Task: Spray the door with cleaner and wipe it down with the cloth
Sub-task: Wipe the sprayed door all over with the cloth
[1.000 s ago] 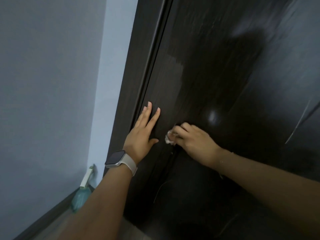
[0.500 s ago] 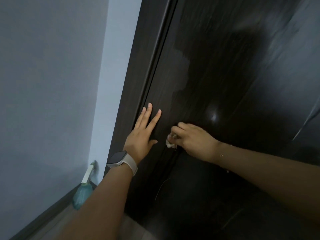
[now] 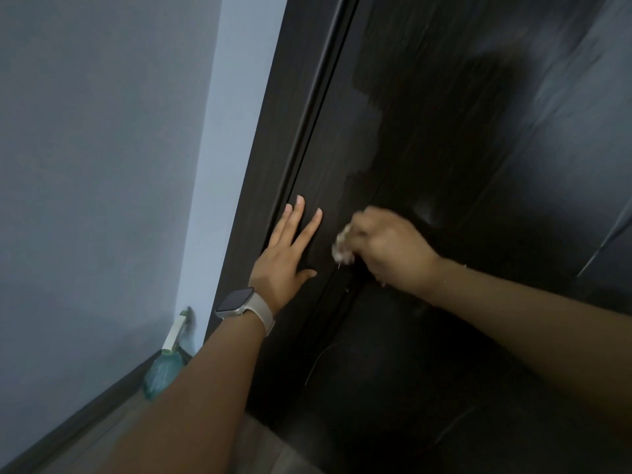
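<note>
A dark brown wooden door (image 3: 461,165) fills the right of the head view, glossy with a damp patch above the hands. My left hand (image 3: 285,254) lies flat on the door near its left edge, fingers straight, a watch on the wrist. My right hand (image 3: 390,251) grips a small crumpled white cloth (image 3: 342,246) against the door just right of the left hand; it is blurred by motion. A teal spray bottle (image 3: 164,367) with a white trigger stands on the floor in the corner, partly hidden by my left forearm.
A grey-blue wall (image 3: 102,165) runs along the left with a dark baseboard (image 3: 68,429) at its foot. The dark door frame (image 3: 273,131) stands between wall and door. A strip of wood floor (image 3: 260,449) shows below.
My right hand with the cloth has shifted slightly up along the door and is blurred now. The left hand stays flat in place. The view has tilted a little.
</note>
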